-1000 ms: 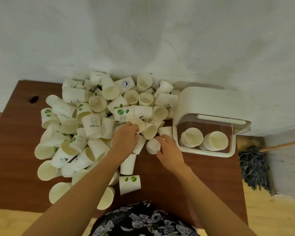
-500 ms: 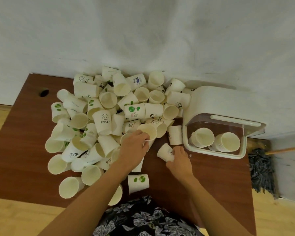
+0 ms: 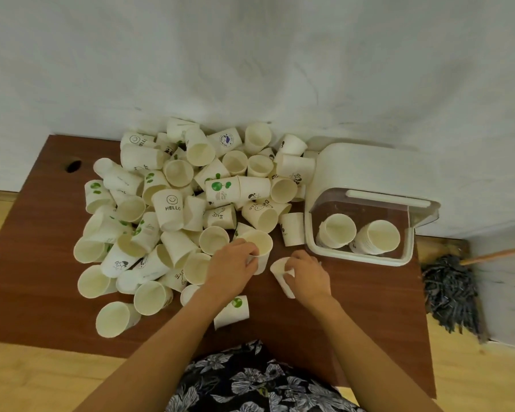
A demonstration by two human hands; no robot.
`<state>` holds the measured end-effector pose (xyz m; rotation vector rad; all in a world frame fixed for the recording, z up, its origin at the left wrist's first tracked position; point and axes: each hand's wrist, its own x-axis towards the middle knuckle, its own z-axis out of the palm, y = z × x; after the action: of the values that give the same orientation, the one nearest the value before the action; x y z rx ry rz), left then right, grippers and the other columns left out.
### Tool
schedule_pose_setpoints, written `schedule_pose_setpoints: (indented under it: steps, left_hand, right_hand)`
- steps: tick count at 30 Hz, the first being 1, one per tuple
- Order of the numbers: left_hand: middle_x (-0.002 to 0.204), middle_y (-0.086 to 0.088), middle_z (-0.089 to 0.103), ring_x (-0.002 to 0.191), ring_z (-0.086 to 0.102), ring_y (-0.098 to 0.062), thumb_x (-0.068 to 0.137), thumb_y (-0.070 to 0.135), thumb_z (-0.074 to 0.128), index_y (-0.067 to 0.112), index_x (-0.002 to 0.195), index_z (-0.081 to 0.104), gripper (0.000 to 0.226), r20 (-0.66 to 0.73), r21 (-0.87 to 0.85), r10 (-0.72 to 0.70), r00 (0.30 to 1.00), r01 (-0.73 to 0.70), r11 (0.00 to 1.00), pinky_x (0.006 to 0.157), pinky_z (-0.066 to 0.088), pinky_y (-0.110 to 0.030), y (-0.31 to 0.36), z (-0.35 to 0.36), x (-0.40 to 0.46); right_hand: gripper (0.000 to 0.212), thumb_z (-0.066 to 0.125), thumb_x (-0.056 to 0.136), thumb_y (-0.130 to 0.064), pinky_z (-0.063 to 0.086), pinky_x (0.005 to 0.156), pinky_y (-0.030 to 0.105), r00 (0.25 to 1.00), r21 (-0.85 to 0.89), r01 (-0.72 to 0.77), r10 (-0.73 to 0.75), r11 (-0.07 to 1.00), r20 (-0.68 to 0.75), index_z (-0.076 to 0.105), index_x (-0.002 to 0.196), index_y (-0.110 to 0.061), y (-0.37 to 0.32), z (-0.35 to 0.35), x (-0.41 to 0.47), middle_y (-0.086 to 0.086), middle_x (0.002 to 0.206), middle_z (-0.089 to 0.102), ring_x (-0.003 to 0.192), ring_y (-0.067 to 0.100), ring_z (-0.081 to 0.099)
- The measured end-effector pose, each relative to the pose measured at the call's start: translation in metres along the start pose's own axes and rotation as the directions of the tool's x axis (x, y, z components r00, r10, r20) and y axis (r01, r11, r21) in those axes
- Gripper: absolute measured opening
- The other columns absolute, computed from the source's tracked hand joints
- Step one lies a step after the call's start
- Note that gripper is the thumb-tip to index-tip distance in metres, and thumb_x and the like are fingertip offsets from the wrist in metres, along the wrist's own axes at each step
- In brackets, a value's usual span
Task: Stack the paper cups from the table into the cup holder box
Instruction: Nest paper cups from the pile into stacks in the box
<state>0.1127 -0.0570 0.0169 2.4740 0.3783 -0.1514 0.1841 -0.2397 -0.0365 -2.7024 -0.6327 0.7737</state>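
Where the cups (image 3: 173, 209) are heaped, left of the box (image 3: 366, 173), most are seen lying on their sides, white paper printed with green leaves, a smiley and "HELLO", or small dark drawings. Two stacks (image 3: 357, 234) are held in the box, mouths up behind its clear front, under a white lid. One more cup (image 3: 292, 231) is stood upside down just left of the box.

The box and heap are carried by a brown table (image 3: 30, 263) set against a white wall (image 3: 250, 55); a wooden floor (image 3: 18, 379) is seen below, and a dark mop (image 3: 449, 292) right of the box.

An upright cup (image 3: 259, 251), in front of the box and to its left, is gripped at the rim by the left hand (image 3: 232, 267), fingers curled round it. A tilted cup (image 3: 281, 276) is held just right of it by the right hand (image 3: 308, 275), fingers closed on its wall.
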Motion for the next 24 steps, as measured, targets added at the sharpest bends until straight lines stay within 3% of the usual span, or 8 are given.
schedule_pose_setpoints:
  steps: [4, 7, 10, 13, 17, 24]
  left_hand:
    - [0.086, 0.009, 0.060, 0.077, 0.057, -0.013, 0.086, 0.022, 0.062, 0.022, 0.090, 0.067, 0.006, -0.067, -0.045, 0.038, 0.997, -0.041, 0.998, 0.066, 0.050, -0.036, 0.027, 0.006, 0.006]
    - [0.086, 0.009, 0.061, 0.074, 0.058, -0.011, 0.086, 0.020, 0.065, 0.020, 0.091, 0.068, 0.006, -0.127, -0.102, 0.072, 0.989, -0.085, 0.991, 0.068, 0.050, -0.031, 0.056, 0.010, 0.013]
    - [0.091, 0.012, 0.061, 0.075, 0.058, -0.006, 0.087, 0.022, 0.066, 0.022, 0.094, 0.068, 0.007, -0.181, -0.116, 0.128, 0.975, -0.150, 0.982, 0.068, 0.048, -0.021, 0.090, 0.016, 0.020]
    - [0.095, 0.012, 0.061, 0.076, 0.058, -0.004, 0.088, 0.022, 0.067, 0.021, 0.095, 0.068, 0.007, -0.220, -0.136, 0.183, 0.958, -0.216, 0.967, 0.068, 0.048, -0.016, 0.121, 0.026, 0.028]
    - [0.096, 0.008, 0.064, 0.077, 0.060, -0.009, 0.086, 0.017, 0.067, 0.018, 0.093, 0.069, 0.008, -0.208, -0.134, 0.230, 0.951, -0.261, 0.956, 0.068, 0.054, -0.027, 0.146, 0.046, 0.041]
    - [0.101, 0.004, 0.066, 0.080, 0.056, -0.008, 0.090, 0.017, 0.065, 0.015, 0.099, 0.071, 0.012, -0.143, -0.009, 0.159, 0.977, -0.162, 0.987, 0.073, 0.049, -0.024, 0.151, 0.078, 0.058]
  right_hand:
    - [0.009, 0.064, 0.091, -0.033, 0.045, 0.072, 0.025, 0.981, 0.177, -0.044, 0.076, 0.983, -0.181, 0.066, 0.095, -0.025, 0.025, -0.027, -0.028, -0.012, 0.106, 0.060, 0.096, 0.012, 0.057]
    - [0.006, 0.066, 0.091, -0.031, 0.045, 0.069, 0.014, 0.937, 0.316, -0.028, 0.135, 0.948, -0.322, 0.066, 0.095, -0.027, 0.046, -0.058, -0.054, -0.016, 0.092, 0.062, 0.081, 0.001, 0.059]
    - [0.008, 0.069, 0.090, -0.024, 0.052, 0.071, 0.017, 0.838, 0.367, 0.067, 0.147, 0.928, -0.525, 0.068, 0.098, -0.022, 0.068, -0.089, -0.078, -0.013, 0.092, 0.065, 0.080, 0.002, 0.061]
    - [0.010, 0.069, 0.090, -0.019, 0.052, 0.068, 0.020, 0.745, 0.362, 0.073, 0.191, 0.929, -0.639, 0.067, 0.100, -0.019, 0.089, -0.113, -0.088, -0.011, 0.096, 0.065, 0.081, 0.005, 0.061]
    - [0.010, 0.066, 0.091, -0.016, 0.048, 0.069, 0.024, 0.726, 0.316, 0.020, 0.204, 0.948, -0.657, 0.067, 0.101, -0.019, 0.118, -0.127, -0.086, -0.007, 0.097, 0.067, 0.084, 0.012, 0.059]
    - [0.014, 0.061, 0.094, -0.022, 0.045, 0.070, 0.021, 0.839, 0.284, -0.038, 0.185, 0.958, -0.511, 0.067, 0.107, -0.024, 0.152, -0.120, -0.067, -0.012, 0.105, 0.066, 0.087, 0.007, 0.059]
